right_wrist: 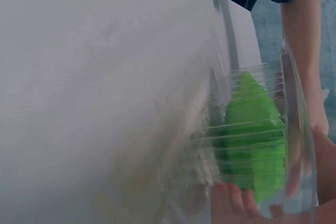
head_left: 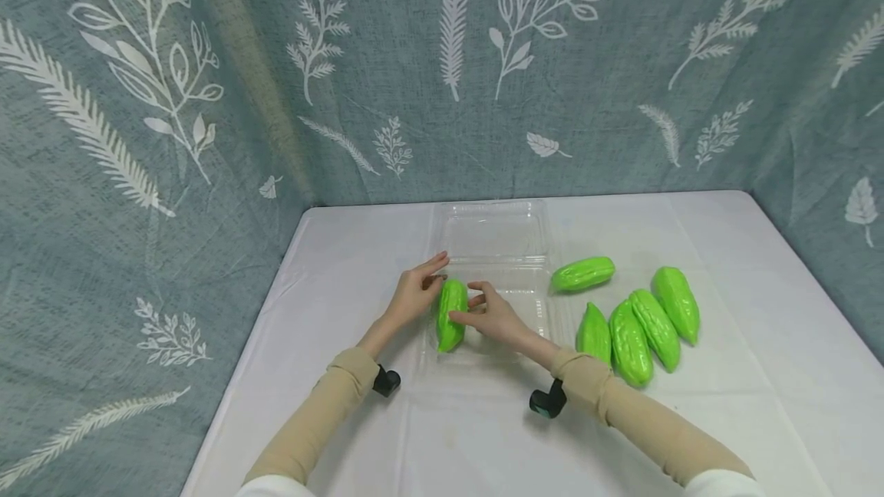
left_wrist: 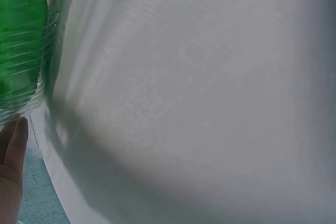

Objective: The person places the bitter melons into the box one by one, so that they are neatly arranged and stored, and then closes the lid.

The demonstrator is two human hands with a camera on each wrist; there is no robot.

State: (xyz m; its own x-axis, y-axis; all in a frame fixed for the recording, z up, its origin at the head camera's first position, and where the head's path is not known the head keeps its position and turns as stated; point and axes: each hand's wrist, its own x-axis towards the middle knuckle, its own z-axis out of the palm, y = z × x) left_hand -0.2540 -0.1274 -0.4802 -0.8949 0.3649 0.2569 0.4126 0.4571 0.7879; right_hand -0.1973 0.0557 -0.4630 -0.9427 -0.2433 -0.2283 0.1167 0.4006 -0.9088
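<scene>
A glossy, bumpy green bitter melon (head_left: 452, 313) lies lengthwise along the left side of the clear plastic clamshell box (head_left: 507, 343), whose lid is folded back. My right hand (head_left: 503, 320) is over the box, its thumb on the melon and its other fingertips beside the melon's right edge. At the box's left rim is my left hand (head_left: 412, 295), fingers extended forward, close to the melon's far end. Through the ribbed plastic, the left wrist view shows the melon (left_wrist: 21, 40), as does the right wrist view, where the melon (right_wrist: 254, 135) has a pointed end.
To the right of the box, one bitter melon (head_left: 583, 274) lies crosswise. Several more, including one melon (head_left: 677, 304), lie side by side nearer me. The open lid (head_left: 493, 230) reaches the back of the white table (head_left: 331, 267). A patterned curtain (head_left: 414, 136) hangs behind.
</scene>
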